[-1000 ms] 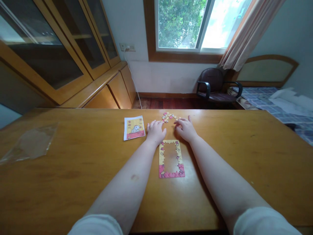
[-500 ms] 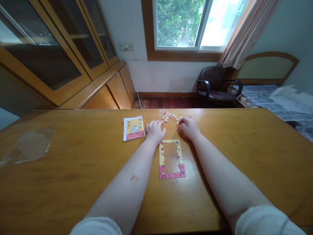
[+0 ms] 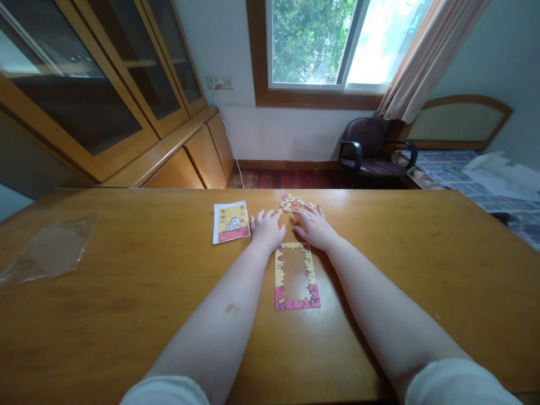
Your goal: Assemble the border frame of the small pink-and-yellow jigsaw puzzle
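A yellow and pink jigsaw frame [image 3: 296, 275], only its border joined, lies on the wooden table [image 3: 126, 292] between my forearms. My left hand [image 3: 266, 229] rests flat just above the frame's top left corner, fingers spread. My right hand [image 3: 312, 226] lies flat over the frame's top right corner, fingers stretched toward a small heap of loose puzzle pieces [image 3: 292, 201] at the table's far edge. Nothing shows in either hand. A picture card [image 3: 230, 221] with the same yellow and pink design lies left of my left hand.
A clear plastic bag [image 3: 48, 247] lies at the table's left. Beyond the table stand wooden cabinets with glass doors [image 3: 97, 84], a dark armchair [image 3: 366, 149] under the window, and a bed [image 3: 476, 174] at the right.
My right hand has moved left from the loose pieces and flattened over the frame's top right corner. The left hand has barely shifted.
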Demonstrator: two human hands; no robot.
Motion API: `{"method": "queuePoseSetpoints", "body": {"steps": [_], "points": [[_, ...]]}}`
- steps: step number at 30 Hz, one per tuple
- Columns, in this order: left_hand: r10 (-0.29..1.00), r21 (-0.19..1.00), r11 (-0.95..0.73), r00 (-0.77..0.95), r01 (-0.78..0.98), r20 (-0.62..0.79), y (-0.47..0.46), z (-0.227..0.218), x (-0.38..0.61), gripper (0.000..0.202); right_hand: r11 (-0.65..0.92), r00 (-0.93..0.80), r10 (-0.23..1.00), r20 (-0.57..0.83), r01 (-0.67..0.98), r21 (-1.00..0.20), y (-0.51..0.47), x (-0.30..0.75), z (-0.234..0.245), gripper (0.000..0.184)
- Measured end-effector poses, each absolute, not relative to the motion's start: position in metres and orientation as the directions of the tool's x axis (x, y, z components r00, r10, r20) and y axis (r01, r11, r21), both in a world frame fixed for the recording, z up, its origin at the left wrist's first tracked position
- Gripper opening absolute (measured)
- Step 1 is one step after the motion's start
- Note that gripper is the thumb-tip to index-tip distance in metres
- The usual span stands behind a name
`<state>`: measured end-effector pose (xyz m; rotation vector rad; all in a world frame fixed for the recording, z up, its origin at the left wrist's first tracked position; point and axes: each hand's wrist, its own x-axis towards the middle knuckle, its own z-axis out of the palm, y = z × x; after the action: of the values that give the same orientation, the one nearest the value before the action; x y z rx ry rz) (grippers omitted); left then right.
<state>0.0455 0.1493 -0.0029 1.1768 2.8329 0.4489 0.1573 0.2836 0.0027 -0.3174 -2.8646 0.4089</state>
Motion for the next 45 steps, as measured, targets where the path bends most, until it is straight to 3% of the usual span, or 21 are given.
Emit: {"method": "queuePoseSetpoints", "body": {"steps": [3, 5, 10, 13, 18, 25, 31, 38, 45], "points": [[0.689, 0.275, 0.687, -0.723, 0.673, 0.051, 0.149, -0.003, 0.045, 0.051, 0.945, -0.932, 0.246, 0.268, 0.169, -0.279, 0.285, 0.162, 0.022, 0.030], [0.682, 0.281, 0.694, -0.731, 0.663, 0.042, 0.148, -0.003, 0.044, 0.052, 0.937, -0.901, 0.308, 0.306, 0.230, -0.264, 0.285, 0.160, 0.037, 0.030], [0.706, 0.290, 0.670, -0.707, 0.683, 0.034, 0.147, -0.003, 0.044, 0.055, 0.936, -0.932, 0.340, 0.126, 0.323, -0.139, 0.288, 0.138, 0.041, 0.040], [0.723, 0.288, 0.656, -0.690, 0.697, 0.022, 0.147, -0.004, 0.043, 0.053, 0.943, -0.936, 0.330, 0.123, 0.320, -0.094, 0.288, 0.124, 0.024, 0.045], [0.733, 0.330, 0.626, -0.677, 0.707, 0.062, 0.147, -0.007, 0.043, 0.052, 0.957, -0.955, 0.275, 0.114, 0.260, -0.130, 0.293, 0.115, 0.005, 0.043], [0.729, 0.339, 0.628, -0.682, 0.700, 0.059, 0.148, -0.007, 0.043, 0.053, 0.931, -0.927, 0.329, 0.182, 0.285, -0.230, 0.306, 0.119, 0.001, 0.037], [0.730, 0.336, 0.630, -0.681, 0.700, 0.051, 0.149, -0.007, 0.043, 0.054, 0.961, -0.974, 0.183, 0.136, 0.148, -0.233, 0.303, 0.118, 0.000, 0.034], [0.727, 0.343, 0.631, -0.685, 0.696, 0.052, 0.149, -0.007, 0.043, 0.052, 0.942, -0.950, 0.226, 0.216, 0.156, -0.297, 0.309, 0.118, -0.002, 0.027], [0.724, 0.349, 0.633, -0.688, 0.691, 0.049, 0.149, -0.005, 0.043, 0.051, 0.944, -0.883, 0.309, 0.352, 0.242, -0.222, 0.315, 0.122, 0.005, 0.034]]}}
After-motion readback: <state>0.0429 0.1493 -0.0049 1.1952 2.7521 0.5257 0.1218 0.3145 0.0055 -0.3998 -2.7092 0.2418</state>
